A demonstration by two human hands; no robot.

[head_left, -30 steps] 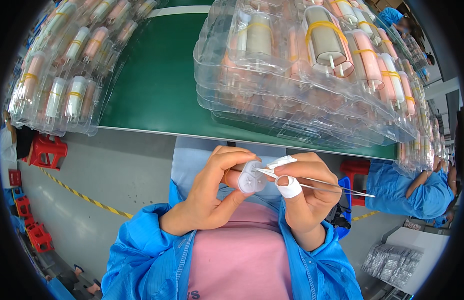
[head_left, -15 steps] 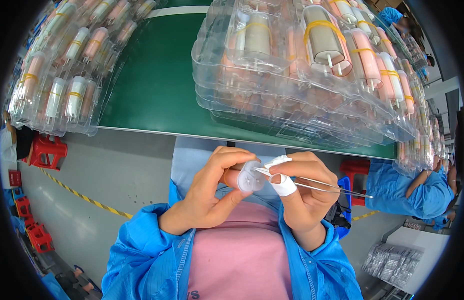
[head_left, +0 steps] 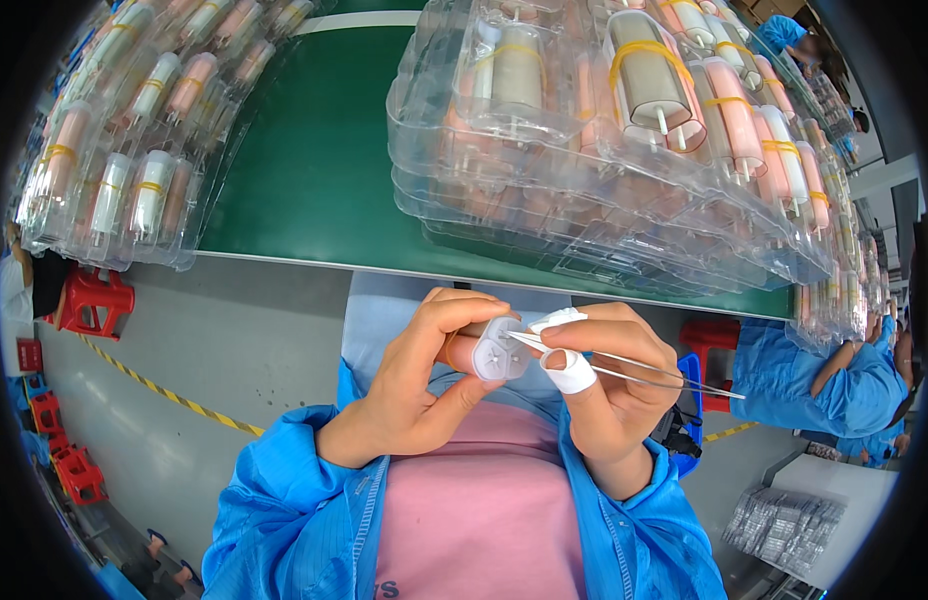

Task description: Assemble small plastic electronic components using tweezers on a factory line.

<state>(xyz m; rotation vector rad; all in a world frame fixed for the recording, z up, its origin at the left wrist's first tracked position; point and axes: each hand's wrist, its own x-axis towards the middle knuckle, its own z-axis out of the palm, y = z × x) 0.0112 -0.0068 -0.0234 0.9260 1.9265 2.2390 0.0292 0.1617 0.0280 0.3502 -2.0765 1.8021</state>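
My left hand [head_left: 409, 385] is closed round a small bundle of plastic tubes [head_left: 501, 350], its whitish, lobed end turned to the right. A yellow band and some pink show beside the fingers. In my right hand [head_left: 614, 395] is a pair of metal tweezers [head_left: 649, 368], pinched between thumb and fingers. White coverings wrap the thumb and a fingertip of that hand. The tweezers' tips reach the end of the bundle; what they grip there, if anything, is too small to make out. Both hands are held above my lap, before the table's near edge.
On the green table [head_left: 314, 150], a stack of clear plastic trays [head_left: 544, 215] holds pink, grey and white tube bundles. More loaded trays [head_left: 134, 215] stand at the left. Red stools [head_left: 96, 305] are on the floor. A person in blue [head_left: 819, 370] sits at the right.
The bundle's end has turned slightly, so its separate round sections show more plainly. The tweezers' tips have shifted a little left and up on it. Both hands have otherwise barely moved.
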